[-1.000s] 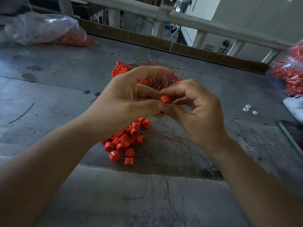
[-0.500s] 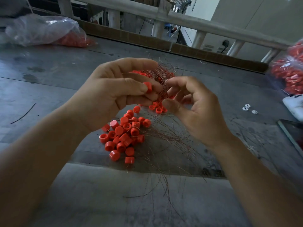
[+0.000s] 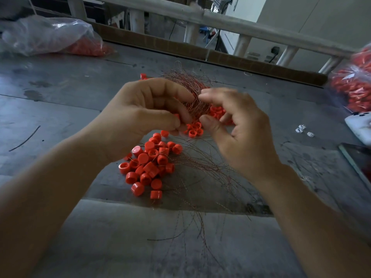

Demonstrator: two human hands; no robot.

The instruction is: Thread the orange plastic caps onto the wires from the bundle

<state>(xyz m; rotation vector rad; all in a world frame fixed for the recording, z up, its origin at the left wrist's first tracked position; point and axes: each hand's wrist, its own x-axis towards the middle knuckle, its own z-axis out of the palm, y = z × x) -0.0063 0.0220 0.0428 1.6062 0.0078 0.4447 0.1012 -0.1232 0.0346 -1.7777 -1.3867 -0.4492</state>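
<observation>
Grey and scuffed, the tabletop runs flat out to a brown cardboard strip along its far edge, with a pale rail on posts behind that. Open surface lies wide at 9 o'clock, crossed only by one dark stray wire. The 3 o'clock side is tighter: a white device, a dark flat screen and a few small white bits sit near that edge. Crinkled clear bags of orange parts rest at 10 o'clock and at 2 o'clock.

At the centre, a loose pile of orange caps lies on the tabletop. They are short, smooth plastic cylinders, some with the hollow end up. A smaller cluster lies just beyond it at 12 o'clock, under the hands. The wire bundle, a tangled nest of thin coppery strands, sits at 12 o'clock, and loose wires fan from the pile toward 5 and 6 o'clock, over a step in the surface.

The left hand is curled, thumb and fingers pinching one orange cap, of which only a sliver shows. The right hand, blurred, hovers just beside it at 3 o'clock, fingers loosely bent, thumb and forefinger apart, close to the bundle.
</observation>
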